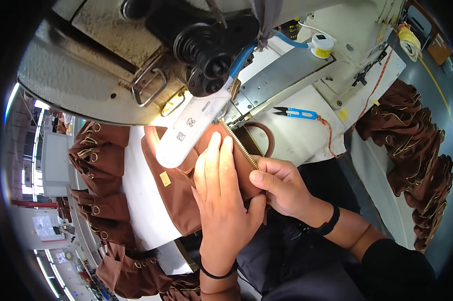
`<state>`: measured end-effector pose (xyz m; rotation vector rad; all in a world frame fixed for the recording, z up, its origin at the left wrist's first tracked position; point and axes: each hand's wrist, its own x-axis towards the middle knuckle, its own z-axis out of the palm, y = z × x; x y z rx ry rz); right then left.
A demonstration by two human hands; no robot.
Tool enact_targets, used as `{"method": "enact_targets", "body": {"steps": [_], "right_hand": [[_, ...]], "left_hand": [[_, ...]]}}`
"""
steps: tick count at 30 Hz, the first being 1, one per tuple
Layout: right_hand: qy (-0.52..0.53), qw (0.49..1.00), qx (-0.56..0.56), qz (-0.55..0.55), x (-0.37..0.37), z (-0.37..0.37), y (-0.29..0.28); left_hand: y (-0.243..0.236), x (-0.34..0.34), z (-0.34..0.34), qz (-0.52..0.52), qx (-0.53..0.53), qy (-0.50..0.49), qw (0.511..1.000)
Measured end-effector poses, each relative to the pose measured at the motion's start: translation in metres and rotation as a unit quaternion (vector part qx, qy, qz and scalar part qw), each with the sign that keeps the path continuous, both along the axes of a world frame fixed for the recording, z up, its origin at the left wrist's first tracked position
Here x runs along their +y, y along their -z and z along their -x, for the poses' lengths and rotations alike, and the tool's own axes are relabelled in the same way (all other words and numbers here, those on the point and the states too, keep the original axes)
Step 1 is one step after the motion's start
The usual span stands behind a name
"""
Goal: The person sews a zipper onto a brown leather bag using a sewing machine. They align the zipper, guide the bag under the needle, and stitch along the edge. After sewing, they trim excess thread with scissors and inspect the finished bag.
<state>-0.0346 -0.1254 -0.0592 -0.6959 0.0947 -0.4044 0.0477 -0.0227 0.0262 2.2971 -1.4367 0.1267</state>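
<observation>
A brown bag (179, 205) with a brass-toothed zipper (240, 144) lies beneath the sewing machine head (96, 65). The zipper's far end runs up to the needle area, where a white rounded bar hides part of the bag. My left hand (219, 195) rests flat on the brown material just left of the zipper, fingers stretched out toward the needle. Thumb and fingers of my right hand (284, 185) pinch the zipper edge at its near end. A brown handle loop (266, 138) curves up beyond the right hand.
Blue-handled thread snips (300, 114) lie on the white table (289, 138) at the right, beside an orange cord. Piles of brown bags stand at the left (103, 163) and right (394, 130). The white bar (186, 133) hangs low over the work.
</observation>
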Motion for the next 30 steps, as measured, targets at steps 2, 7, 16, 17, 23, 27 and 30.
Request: {"method": "enact_targets", "body": {"steps": [2, 7, 16, 17, 23, 27, 30], "right_hand": [[0.005, 1.0, 0.001, 0.007, 0.001, -0.001, -0.003], [0.024, 0.999, 0.001, 0.026, -0.003, -0.007, -0.002], [0.014, 0.996, 0.072, 0.041, -0.011, -0.007, -0.008], [0.023, 0.997, 0.064, 0.036, -0.009, -0.008, -0.006], [0.036, 0.998, 0.053, 0.021, -0.006, -0.006, -0.014], [0.043, 0.998, 0.043, 0.036, -0.008, -0.014, -0.011], [0.043, 0.995, 0.077, 0.042, -0.012, -0.021, -0.018]], "left_hand": [[-0.001, -0.001, -0.001, 0.017, 0.004, 0.001, 1.0], [0.004, -0.003, -0.006, 0.021, 0.005, 0.007, 1.0], [0.016, 0.011, -0.004, 0.033, 0.011, 0.025, 0.999], [0.018, 0.015, -0.001, 0.038, 0.004, 0.025, 0.999], [0.034, 0.016, -0.002, 0.114, -0.003, 0.008, 0.993], [0.034, 0.014, -0.007, 0.133, 0.001, 0.001, 0.991], [0.035, 0.007, -0.016, 0.147, 0.001, 0.004, 0.989]]}}
